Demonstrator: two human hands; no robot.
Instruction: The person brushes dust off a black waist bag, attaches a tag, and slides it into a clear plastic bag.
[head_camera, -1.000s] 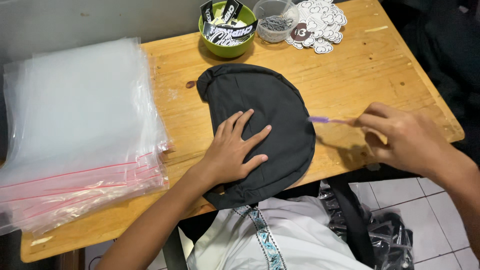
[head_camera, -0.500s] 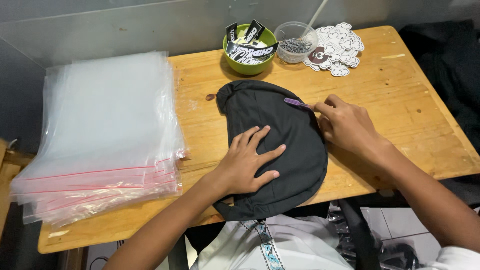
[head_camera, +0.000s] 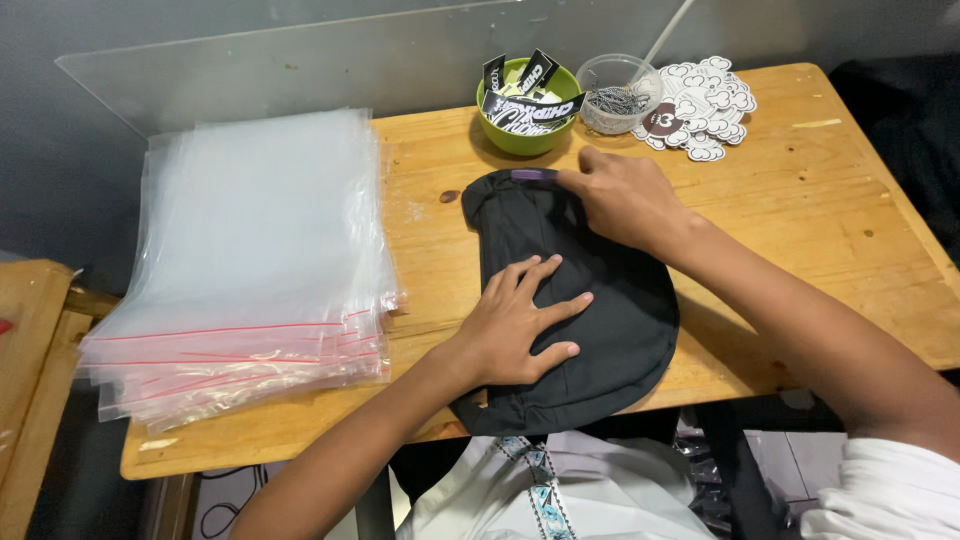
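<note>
Pressing black fabric piece (head_camera: 590, 290) flat on desk (head_camera: 800, 230), left hand (head_camera: 520, 325) splayed, grasping nothing; right hand (head_camera: 625, 195) pinches purple tool (head_camera: 533, 175) at far edge, steadying cloth.

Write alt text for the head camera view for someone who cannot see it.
A left hand presses flat on a black fabric piece on a wooden table while the right hand holds a purple strip at its far edge.
</note>
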